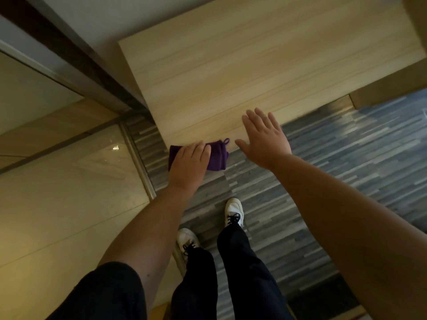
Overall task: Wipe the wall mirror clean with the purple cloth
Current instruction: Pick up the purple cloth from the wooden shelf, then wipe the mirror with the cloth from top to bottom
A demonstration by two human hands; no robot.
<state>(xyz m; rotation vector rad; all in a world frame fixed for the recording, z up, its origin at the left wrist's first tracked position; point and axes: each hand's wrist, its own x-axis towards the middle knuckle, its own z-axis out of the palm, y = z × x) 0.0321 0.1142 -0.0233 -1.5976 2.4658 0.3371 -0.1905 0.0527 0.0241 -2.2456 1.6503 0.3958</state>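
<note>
Purple cloth (217,155) under left hand (189,162) fingers, pressed together | right hand (265,137) spread, empty

purple cloth (217,158) | folded, hanging loop at corner | draped over wooden counter's near edge

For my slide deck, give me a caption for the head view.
Left hand grips the purple cloth at the wooden panel's lower edge; right hand hovers open.

Head camera looks steeply down (wide-angle, close) past forearms onto the striped floor (323,162).
</note>
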